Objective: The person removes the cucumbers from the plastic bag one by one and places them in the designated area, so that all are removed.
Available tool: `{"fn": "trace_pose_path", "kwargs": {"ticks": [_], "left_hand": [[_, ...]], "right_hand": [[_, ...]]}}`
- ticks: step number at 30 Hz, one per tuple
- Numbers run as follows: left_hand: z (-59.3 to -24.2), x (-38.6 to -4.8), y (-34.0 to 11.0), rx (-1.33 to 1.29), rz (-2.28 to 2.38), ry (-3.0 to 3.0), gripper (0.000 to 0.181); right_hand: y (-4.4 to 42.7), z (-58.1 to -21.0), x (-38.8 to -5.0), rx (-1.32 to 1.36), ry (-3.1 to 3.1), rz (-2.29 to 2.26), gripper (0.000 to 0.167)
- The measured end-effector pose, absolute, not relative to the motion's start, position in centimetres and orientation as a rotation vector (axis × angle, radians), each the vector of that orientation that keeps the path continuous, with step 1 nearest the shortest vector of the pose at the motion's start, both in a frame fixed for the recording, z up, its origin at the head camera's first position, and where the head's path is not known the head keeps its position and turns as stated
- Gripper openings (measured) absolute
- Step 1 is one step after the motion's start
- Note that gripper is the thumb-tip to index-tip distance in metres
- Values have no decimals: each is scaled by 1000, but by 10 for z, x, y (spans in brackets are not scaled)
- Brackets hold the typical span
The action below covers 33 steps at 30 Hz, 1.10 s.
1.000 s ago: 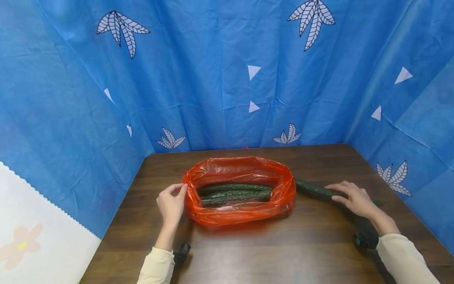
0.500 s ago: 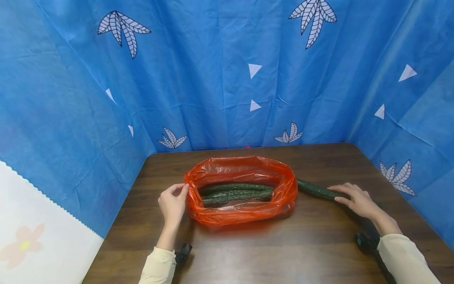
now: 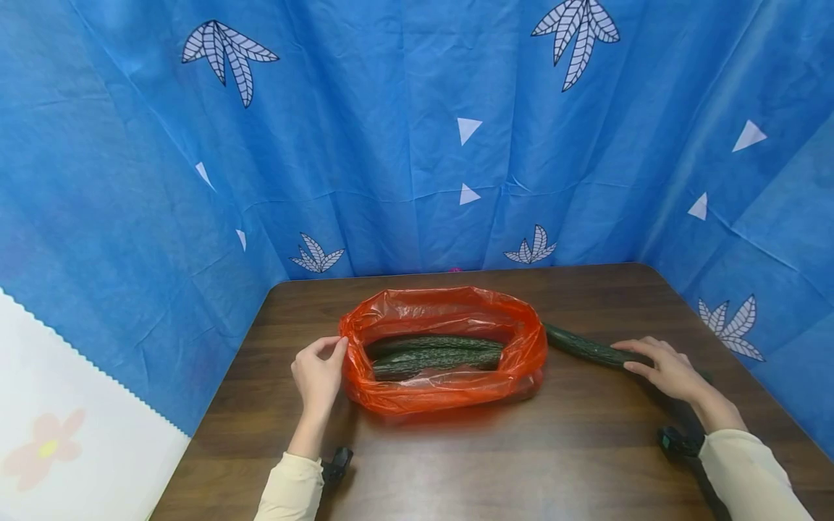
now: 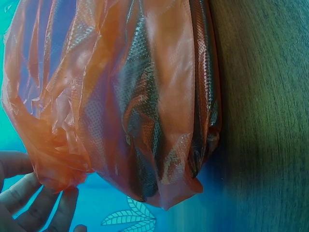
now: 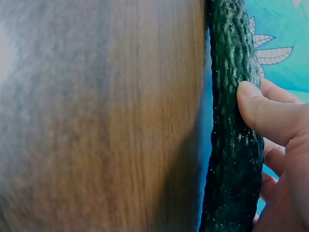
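Observation:
A red plastic bag (image 3: 443, 394) lies on the table with its mouth wide. Inside it are dark green, bumpy cucumbers (image 3: 436, 358), also visible through the thin plastic in the left wrist view. My left hand (image 3: 317, 373) pinches the bag's left rim between thumb and fingers; the left wrist view has the gathered plastic (image 4: 60, 169) at the fingertips. To the right of the bag lies another long cucumber (image 3: 583, 347). My right hand (image 3: 664, 370) holds it near its right part, thumb (image 5: 253, 99) on one side and fingers partly hidden behind.
The brown wooden table (image 3: 521, 463) extends in front of the bag. A blue curtain (image 3: 417, 145) with leaf prints hangs behind and at both sides. A white cloth (image 3: 78, 427) with a flower print is at the left.
My right hand has shifted a little to the right along the loose cucumber. My left hand keeps its pinch on the bag rim, and the bag stays in place.

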State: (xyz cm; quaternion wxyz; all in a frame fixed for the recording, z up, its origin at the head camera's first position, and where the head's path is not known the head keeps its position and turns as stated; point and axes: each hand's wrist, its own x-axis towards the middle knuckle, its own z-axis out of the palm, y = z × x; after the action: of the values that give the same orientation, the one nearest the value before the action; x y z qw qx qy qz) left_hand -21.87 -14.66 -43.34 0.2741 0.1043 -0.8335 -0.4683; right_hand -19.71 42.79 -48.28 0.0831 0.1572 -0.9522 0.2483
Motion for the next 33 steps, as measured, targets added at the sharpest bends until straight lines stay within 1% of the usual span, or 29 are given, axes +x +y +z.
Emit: {"fn": "trace_pose_path", "kwargs": {"ticks": [5,9,13,16,22,27,33], "left_hand": [[-433,-218,-148,278,-1247,-2235,20],[-433,-219,-148,280,-1234,-2240,20],[-435,-221,-147,276,-1236,-2262,21],[-435,-221,-146,277,-1266,-2271,22],[-437,-220,-147,301,-1297,-2271,21],[-437,-220,-147,295,-1293,-2265,21],[-436,-221,-147,257,-1246,-2238,21]], "right_hand": [[427,-483,-199,462,-2854,769,33],[425,-481,-200,440,-2874,803,42],[420,-469,-202,370,-2813,833,52],[409,-454,-208,308,-2690,842,52],[363,-419,-221,232,-2476,855,48],[320,-394,-231,320,-2354,885,46],[271,-379,-237,451,-2381,948,46]]}}
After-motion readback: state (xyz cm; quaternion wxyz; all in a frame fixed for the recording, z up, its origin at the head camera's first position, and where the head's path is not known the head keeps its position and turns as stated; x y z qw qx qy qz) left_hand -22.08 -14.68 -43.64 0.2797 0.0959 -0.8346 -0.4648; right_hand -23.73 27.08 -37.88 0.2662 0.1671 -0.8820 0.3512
